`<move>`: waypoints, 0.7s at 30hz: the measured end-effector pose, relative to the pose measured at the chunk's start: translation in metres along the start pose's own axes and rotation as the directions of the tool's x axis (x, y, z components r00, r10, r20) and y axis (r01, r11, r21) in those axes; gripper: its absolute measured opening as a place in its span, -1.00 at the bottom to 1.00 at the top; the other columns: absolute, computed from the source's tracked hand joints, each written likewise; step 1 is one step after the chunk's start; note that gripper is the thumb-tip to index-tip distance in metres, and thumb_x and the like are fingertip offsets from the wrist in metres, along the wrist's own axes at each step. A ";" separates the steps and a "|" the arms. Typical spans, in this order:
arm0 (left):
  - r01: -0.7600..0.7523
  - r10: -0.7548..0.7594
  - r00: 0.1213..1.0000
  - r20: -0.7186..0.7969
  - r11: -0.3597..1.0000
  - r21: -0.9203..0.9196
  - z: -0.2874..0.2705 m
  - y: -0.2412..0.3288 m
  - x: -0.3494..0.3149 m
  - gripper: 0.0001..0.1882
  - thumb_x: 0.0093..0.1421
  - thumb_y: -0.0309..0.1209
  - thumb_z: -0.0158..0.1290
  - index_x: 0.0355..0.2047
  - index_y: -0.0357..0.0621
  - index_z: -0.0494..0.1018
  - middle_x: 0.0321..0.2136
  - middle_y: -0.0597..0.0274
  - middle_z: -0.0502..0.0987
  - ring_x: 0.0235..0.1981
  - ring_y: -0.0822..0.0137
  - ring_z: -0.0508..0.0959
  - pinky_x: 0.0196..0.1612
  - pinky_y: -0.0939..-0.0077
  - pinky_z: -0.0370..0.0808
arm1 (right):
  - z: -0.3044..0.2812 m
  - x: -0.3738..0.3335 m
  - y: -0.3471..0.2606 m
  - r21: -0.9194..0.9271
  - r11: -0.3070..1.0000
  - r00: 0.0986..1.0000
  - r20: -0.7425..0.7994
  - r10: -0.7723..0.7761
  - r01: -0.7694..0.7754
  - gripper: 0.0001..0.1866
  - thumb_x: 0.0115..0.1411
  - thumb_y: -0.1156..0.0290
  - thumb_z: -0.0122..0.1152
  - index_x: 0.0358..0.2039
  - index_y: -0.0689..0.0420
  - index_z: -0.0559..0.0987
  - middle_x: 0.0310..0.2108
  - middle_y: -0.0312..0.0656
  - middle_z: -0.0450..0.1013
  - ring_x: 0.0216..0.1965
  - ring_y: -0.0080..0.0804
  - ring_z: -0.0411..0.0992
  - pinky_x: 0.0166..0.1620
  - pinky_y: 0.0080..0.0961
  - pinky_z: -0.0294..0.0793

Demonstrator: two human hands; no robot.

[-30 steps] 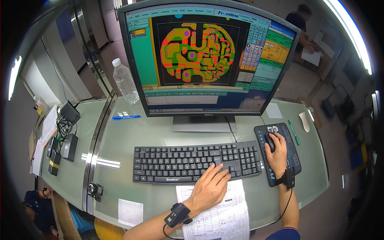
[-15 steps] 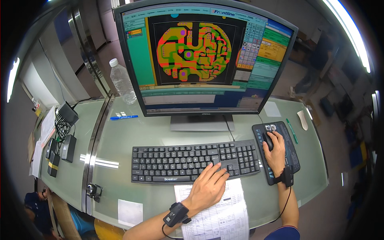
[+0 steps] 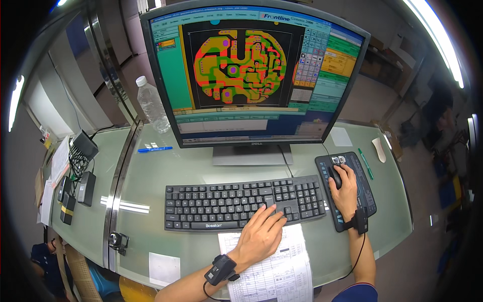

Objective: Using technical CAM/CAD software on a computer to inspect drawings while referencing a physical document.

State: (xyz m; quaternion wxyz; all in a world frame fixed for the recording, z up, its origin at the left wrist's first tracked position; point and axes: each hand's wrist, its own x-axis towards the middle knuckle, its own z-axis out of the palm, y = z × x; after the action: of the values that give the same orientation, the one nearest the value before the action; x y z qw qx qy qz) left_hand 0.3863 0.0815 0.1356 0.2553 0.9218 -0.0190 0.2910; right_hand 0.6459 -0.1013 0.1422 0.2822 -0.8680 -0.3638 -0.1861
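Observation:
My left hand (image 3: 259,236) lies over the lower right part of a black keyboard (image 3: 216,205), its fingers stretched out and slightly apart on the keys. Nothing is in it. Under its palm is a printed form (image 3: 274,274) with a table on it. My right hand (image 3: 344,194) rests curved over a black computer mouse (image 3: 334,178), which it partly hides. That mouse sits on a dark mouse pad (image 3: 366,194). Behind the keyboard a monitor (image 3: 241,121) displays a round circuit board layout in red, green and ochre. Each wrist wears a strapped black device with a cable.
A clear plastic bottle (image 3: 152,105) and a blue pen (image 3: 155,149) stand and lie left of the monitor. A green pen (image 3: 366,163) lies beyond the mouse pad. Black adapters (image 3: 86,189) and cables are at far left, past a metal strip (image 3: 118,186). A person (image 3: 45,267) is at lower left.
Both hands keep their places on the keyboard and mouse. The whole view has shifted slightly. At the back right, a blurred person in dark clothing has moved rightward.

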 end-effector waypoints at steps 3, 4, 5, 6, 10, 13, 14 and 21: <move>-0.003 0.003 1.000 0.001 1.000 0.000 -0.001 0.000 0.001 -0.67 0.13 -0.52 0.21 -0.06 -0.26 0.62 0.00 0.02 0.62 0.22 0.00 0.50 0.37 -0.06 0.35 | -0.002 0.000 -0.001 0.001 1.000 1.000 -0.017 0.017 -0.017 -0.56 0.20 0.45 0.32 0.10 0.24 0.57 0.16 0.11 0.41 0.17 0.15 0.39 0.23 -0.09 0.40; -0.005 0.005 1.000 0.000 1.000 -0.001 -0.001 0.001 0.001 -0.67 0.13 -0.52 0.21 -0.06 -0.26 0.62 0.00 0.02 0.62 0.22 0.00 0.50 0.37 -0.06 0.35 | -0.002 -0.001 -0.001 -0.003 1.000 0.999 -0.022 0.030 -0.030 -0.57 0.20 0.45 0.32 0.09 0.25 0.57 0.15 0.11 0.41 0.16 0.15 0.39 0.23 -0.09 0.41; -0.008 0.008 1.000 0.001 1.000 -0.003 -0.001 0.001 0.001 -0.67 0.13 -0.52 0.21 -0.06 -0.26 0.62 0.00 0.02 0.62 0.22 0.00 0.50 0.37 -0.06 0.35 | -0.003 -0.001 0.000 -0.007 0.999 0.999 -0.027 0.044 -0.044 -0.57 0.19 0.46 0.32 0.09 0.25 0.57 0.15 0.10 0.41 0.16 0.14 0.39 0.23 -0.09 0.41; -0.005 0.005 1.000 0.001 1.000 0.000 0.000 0.001 0.001 -0.67 0.12 -0.52 0.22 -0.07 -0.26 0.62 0.00 0.02 0.62 0.22 -0.01 0.51 0.37 -0.06 0.36 | -0.003 -0.001 0.000 -0.007 0.999 0.999 -0.026 0.046 -0.047 -0.57 0.19 0.46 0.32 0.09 0.25 0.57 0.15 0.10 0.41 0.16 0.14 0.39 0.23 -0.09 0.41; -0.001 0.001 1.000 -0.001 1.000 0.003 -0.001 0.001 0.002 -0.67 0.11 -0.53 0.22 -0.07 -0.25 0.62 -0.01 0.02 0.62 0.21 -0.03 0.51 0.36 -0.06 0.36 | -0.002 -0.002 0.001 -0.022 0.999 0.999 -0.033 0.038 -0.039 -0.58 0.19 0.46 0.31 0.08 0.25 0.57 0.15 0.09 0.40 0.16 0.13 0.39 0.22 -0.09 0.41; -0.002 0.002 1.000 -0.002 1.000 0.004 -0.002 0.000 0.002 -0.67 0.11 -0.53 0.22 -0.08 -0.25 0.62 -0.01 0.02 0.62 0.21 -0.02 0.51 0.36 -0.06 0.36 | -0.001 -0.001 0.000 -0.014 0.999 0.999 -0.031 0.042 -0.043 -0.58 0.19 0.46 0.31 0.07 0.25 0.57 0.15 0.08 0.40 0.16 0.13 0.39 0.23 -0.09 0.40; 0.000 0.000 1.000 0.000 1.000 0.005 -0.002 0.000 0.001 -0.67 0.11 -0.53 0.22 -0.08 -0.25 0.62 -0.01 0.02 0.62 0.21 -0.02 0.51 0.36 -0.06 0.36 | -0.001 -0.001 -0.001 -0.008 0.999 0.998 -0.030 0.048 -0.048 -0.58 0.19 0.46 0.31 0.07 0.25 0.57 0.15 0.08 0.40 0.16 0.13 0.38 0.23 -0.09 0.40; 0.000 0.000 1.000 -0.008 1.000 -0.013 0.000 0.001 0.002 -0.67 0.11 -0.53 0.22 -0.07 -0.28 0.62 0.00 0.02 0.62 0.21 -0.01 0.52 0.36 -0.05 0.36 | -0.002 -0.002 0.001 -0.022 0.998 0.998 -0.030 0.052 -0.052 -0.59 0.19 0.46 0.31 0.07 0.24 0.57 0.14 0.08 0.40 0.16 0.11 0.39 0.22 -0.10 0.41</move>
State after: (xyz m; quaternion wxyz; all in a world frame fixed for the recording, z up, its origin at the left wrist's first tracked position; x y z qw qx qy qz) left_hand 0.3876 0.0813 0.1372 0.2613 0.9190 -0.0197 0.2946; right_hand 0.6448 -0.1045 0.1427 0.2826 -0.8774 -0.3347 -0.1955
